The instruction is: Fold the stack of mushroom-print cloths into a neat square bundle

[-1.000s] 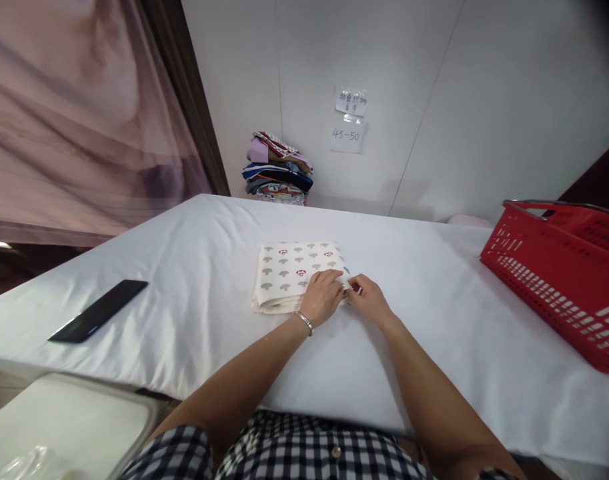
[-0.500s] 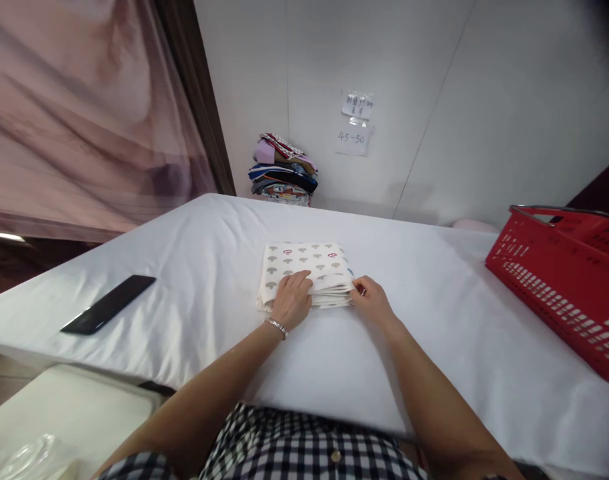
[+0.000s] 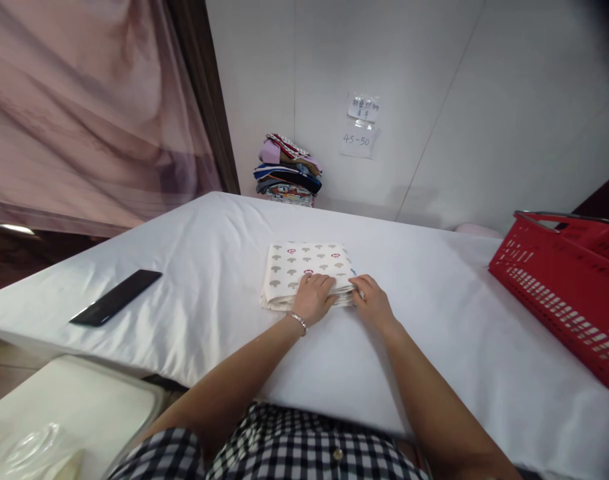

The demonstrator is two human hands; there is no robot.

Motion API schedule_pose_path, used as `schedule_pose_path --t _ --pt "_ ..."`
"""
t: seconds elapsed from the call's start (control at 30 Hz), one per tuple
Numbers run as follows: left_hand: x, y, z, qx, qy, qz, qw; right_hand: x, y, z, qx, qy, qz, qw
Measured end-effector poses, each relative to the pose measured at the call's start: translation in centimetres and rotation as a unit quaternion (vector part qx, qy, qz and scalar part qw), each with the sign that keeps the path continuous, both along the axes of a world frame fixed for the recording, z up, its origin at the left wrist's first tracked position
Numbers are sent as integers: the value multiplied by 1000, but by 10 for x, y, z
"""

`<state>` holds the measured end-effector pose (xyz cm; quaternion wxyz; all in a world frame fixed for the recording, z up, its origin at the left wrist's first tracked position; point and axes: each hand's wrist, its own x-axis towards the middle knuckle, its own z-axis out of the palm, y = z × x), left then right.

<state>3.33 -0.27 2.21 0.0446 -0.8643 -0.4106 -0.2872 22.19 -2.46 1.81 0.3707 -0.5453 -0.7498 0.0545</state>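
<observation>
A folded cream cloth [image 3: 304, 261] with grey mushroom prints and a few red ones lies in several layers on the white-covered table [image 3: 224, 267]. Across its top near the front edge rests my left hand [image 3: 315, 297], fingers stretched out and pressing lightly, a silver bracelet on the wrist. At the front right corner my right hand [image 3: 373, 300] has the cloth's edge between thumb and fingers. The thumb tip is partly hidden beside the layers.
A black phone-like slab [image 3: 117, 298] lies at the left of the table. To the right stands a red plastic basket [image 3: 559, 287]. A stack of folded fabrics [image 3: 288, 170] is by the wall, below handwritten paper signs [image 3: 359, 141]. A white stool-like surface [image 3: 79, 400] sits lower left.
My left hand has slid right along the cloth's front edge, closer to my right hand. The top layer's front right corner lies flatter now. My right hand stays at the corner.
</observation>
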Motion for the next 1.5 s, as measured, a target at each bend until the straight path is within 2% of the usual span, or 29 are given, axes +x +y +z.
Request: schedule_pose_path --t 0.13,0.4,0.53,0.67,0.83,0.97,1.17,1.27,1.37,1.5 --pt "13 3 2 -6 -2 13 1000 1 1 -2 -14 45 -11 999" --pt "33 7 6 6 17 19 1000 4 3 -1 -13 27 10 999" --pt "32 12 6 14 41 26 999 4 3 -1 -5 20 2 1000" --pt "6 15 4 12 45 28 999 4 2 -2 -12 10 -15 1000" --pt "-52 7 9 23 50 61 997 3 -1 -1 -31 1 -11 999" --pt "-98 -4 10 34 56 116 991 1 -2 0 -27 -3 -4 1000" --pt "-148 -16 -5 2 57 155 986 2 -4 0 -5 4 -32 999" --pt "-158 -21 -9 -27 28 176 984 2 -5 0 -5 5 -43 999" --pt "-150 -28 -7 -35 -12 182 983 0 -5 -3 -23 -4 -29 999" --pt "-125 -32 -5 -38 -6 116 992 0 -5 -9 -37 -21 -29 999"
